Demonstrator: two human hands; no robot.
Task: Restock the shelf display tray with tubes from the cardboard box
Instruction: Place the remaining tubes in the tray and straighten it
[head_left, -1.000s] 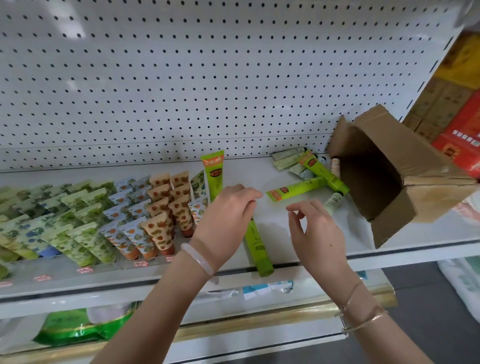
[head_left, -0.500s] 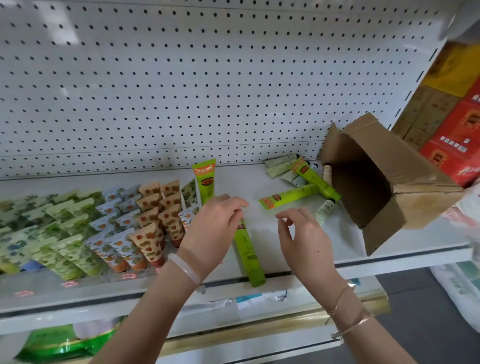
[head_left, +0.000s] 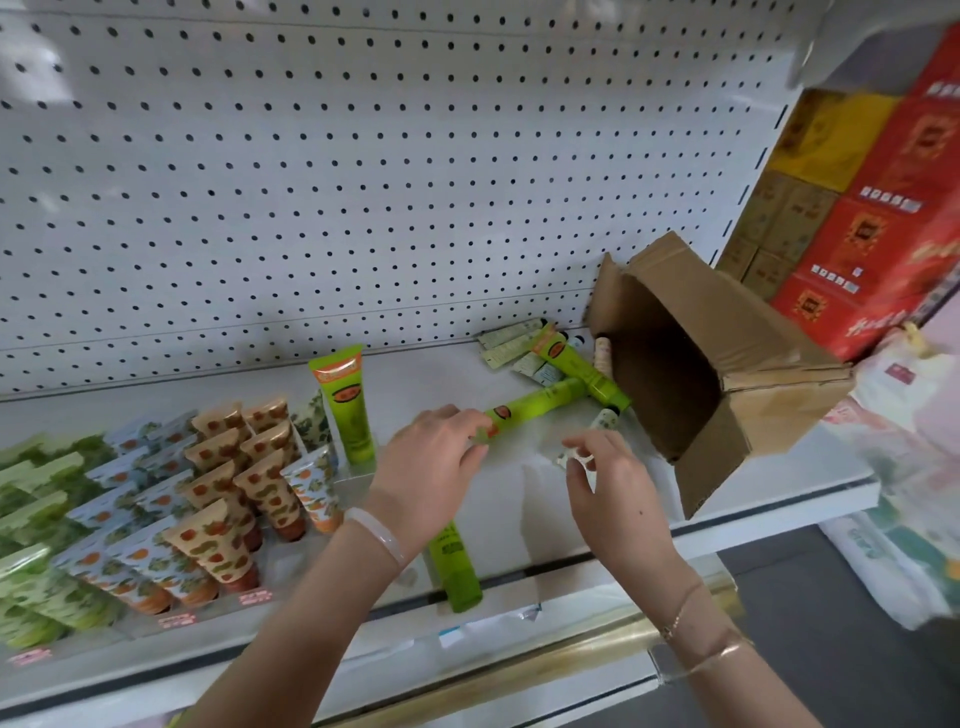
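Note:
The clear display tray (head_left: 208, 616) at the left holds several rows of patterned tubes, and one tall green tube (head_left: 344, 410) stands at its right end. The cardboard box (head_left: 737, 374) lies on its side at the right, its opening facing left, with several loose tubes (head_left: 511, 345) spilled in front of it. My left hand (head_left: 431, 467) pinches the near end of a lying green tube (head_left: 540, 402). With thumb and forefinger my right hand (head_left: 618, 493) pinches the end of a small pale tube (head_left: 605, 420). Another green tube (head_left: 456, 571) lies at the shelf front under my left wrist.
A white pegboard wall (head_left: 363, 182) backs the shelf. Red and yellow cartons (head_left: 878, 208) are stacked to the right behind the box. Plastic bags (head_left: 914, 467) sit at the lower right. The shelf's front lip (head_left: 597, 564) runs just below my hands.
Both hands have moved back and right toward the loose tubes. My left hand left the green tube at the shelf front and reached the lying one; my right hand closed on the small pale tube.

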